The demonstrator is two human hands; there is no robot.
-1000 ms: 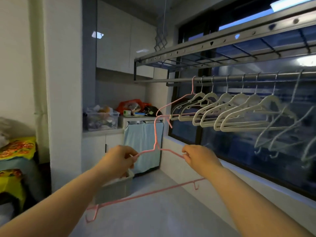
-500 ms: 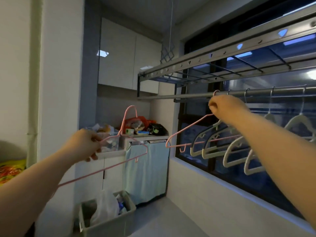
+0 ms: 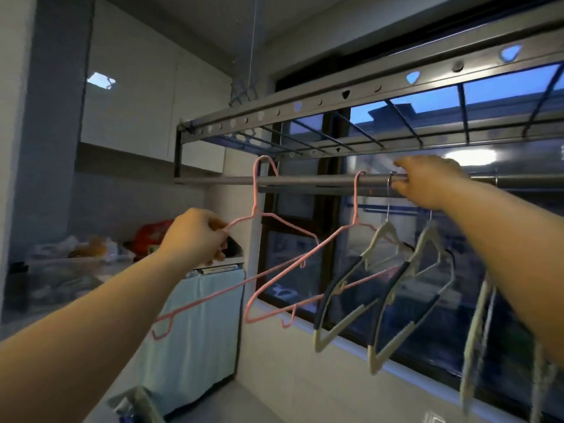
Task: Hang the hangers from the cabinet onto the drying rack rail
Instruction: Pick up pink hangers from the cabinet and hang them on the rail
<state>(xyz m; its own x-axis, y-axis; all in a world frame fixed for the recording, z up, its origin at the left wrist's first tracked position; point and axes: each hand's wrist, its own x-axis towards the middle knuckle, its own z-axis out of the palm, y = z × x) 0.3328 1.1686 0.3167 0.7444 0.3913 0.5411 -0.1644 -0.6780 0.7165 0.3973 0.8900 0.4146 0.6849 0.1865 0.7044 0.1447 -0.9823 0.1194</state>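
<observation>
Beneath the window-side rack, the left hand (image 3: 195, 236) grips one shoulder of a thin pink wire hanger (image 3: 254, 199). Its hook is raised level with the round grey metal rail (image 3: 305, 180); contact there cannot be told. A second pink wire hanger (image 3: 356, 206) hangs hooked on the rail. The right hand (image 3: 427, 181) curls round the rail beside cream-and-navy padded hangers (image 3: 387, 227).
</observation>
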